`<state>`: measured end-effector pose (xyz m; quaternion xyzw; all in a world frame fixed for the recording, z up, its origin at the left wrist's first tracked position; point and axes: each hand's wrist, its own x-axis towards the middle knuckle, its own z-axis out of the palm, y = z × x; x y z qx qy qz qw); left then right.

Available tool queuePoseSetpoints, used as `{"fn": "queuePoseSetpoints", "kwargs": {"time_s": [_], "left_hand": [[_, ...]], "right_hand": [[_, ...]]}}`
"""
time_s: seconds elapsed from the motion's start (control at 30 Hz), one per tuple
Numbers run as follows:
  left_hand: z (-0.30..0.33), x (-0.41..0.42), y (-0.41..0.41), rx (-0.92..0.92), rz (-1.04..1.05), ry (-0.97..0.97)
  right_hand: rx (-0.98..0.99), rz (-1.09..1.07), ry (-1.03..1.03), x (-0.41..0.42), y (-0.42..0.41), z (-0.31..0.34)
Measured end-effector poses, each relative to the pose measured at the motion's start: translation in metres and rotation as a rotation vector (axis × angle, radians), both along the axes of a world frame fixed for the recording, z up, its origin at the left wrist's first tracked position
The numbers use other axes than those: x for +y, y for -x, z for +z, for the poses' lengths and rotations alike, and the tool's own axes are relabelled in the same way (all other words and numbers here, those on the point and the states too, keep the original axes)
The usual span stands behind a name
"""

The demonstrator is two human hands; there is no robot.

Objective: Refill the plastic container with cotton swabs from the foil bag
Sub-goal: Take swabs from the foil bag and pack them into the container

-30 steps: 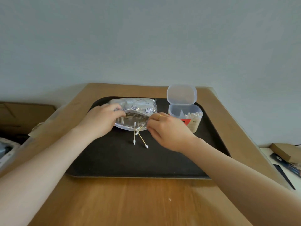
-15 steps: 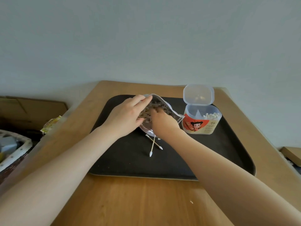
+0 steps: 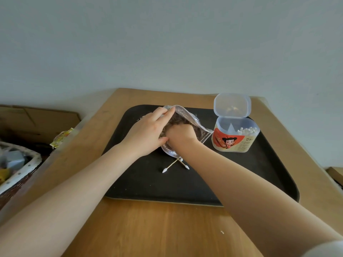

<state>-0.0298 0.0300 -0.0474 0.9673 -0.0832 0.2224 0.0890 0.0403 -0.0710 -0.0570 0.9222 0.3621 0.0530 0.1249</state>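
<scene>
At far left, off the table, sits one white-rimmed basket (image 3: 22, 165) and one yellow snack wrapper (image 3: 62, 139); its print is unreadable. One wooden table (image 3: 148, 229) carries one black tray (image 3: 269, 182). On the tray's left-centre stands one silver foil bag (image 3: 187, 115), mouth open and tilted up. The left hand (image 3: 146, 134) pinches the bag's upper rim, fingers together, thumb below. The right hand (image 3: 181, 135) is thrust into the mouth; its fingers are hidden and their state cannot be told. Two loose cotton swabs (image 3: 169, 166) lie crossed just before the bag. At right stands one clear plastic container (image 3: 234, 138), lid hinged open, white swab tips clustered at its right; orange cartoon label, text illegible.
</scene>
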Motion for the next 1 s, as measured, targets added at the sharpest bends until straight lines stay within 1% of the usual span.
{"fn": "queuePoseSetpoints", "kwargs": {"time_s": [0.13,0.27,0.43,0.53,0.6,0.63,0.7,0.73,0.8,0.87,0.93,1.0], "left_hand": [[0.001,-0.002,0.004,0.040,0.019,-0.036],[-0.003,-0.003,0.006,0.081,0.033,-0.096],[-0.005,-0.008,0.006,0.141,0.107,-0.111],[-0.007,-0.011,0.002,0.229,0.134,-0.070],[-0.008,-0.011,0.000,0.327,0.145,-0.007],[-0.009,-0.012,0.000,0.381,0.148,0.022],[-0.007,-0.017,0.003,0.438,0.133,0.040],[-0.005,-0.022,0.005,0.411,0.107,0.040],[0.002,-0.034,0.010,0.289,0.006,0.075],[0.009,-0.046,0.012,0.193,-0.096,0.125],[0.014,-0.054,0.009,0.205,-0.140,0.145],[0.014,-0.059,0.005,0.275,-0.137,0.148]], "right_hand": [[0.033,0.002,-0.024,-0.009,0.011,0.002],[-0.028,0.052,-0.069,-0.028,0.024,0.012],[-0.069,0.130,-0.133,-0.072,0.032,0.025],[0.021,0.047,-0.119,-0.098,0.027,0.029],[0.103,0.022,-0.111,-0.109,0.024,0.031],[0.136,0.007,-0.063,-0.115,0.022,0.030],[0.169,-0.048,-0.085,-0.127,0.017,0.032],[0.173,-0.054,-0.149,-0.132,0.013,0.031],[0.191,-0.047,-0.204,-0.136,0.007,0.030],[0.277,-0.053,-0.270,-0.136,0.008,0.033],[0.319,-0.018,-0.305,-0.135,0.009,0.038],[0.329,0.016,-0.342,-0.134,0.012,0.043]]}}
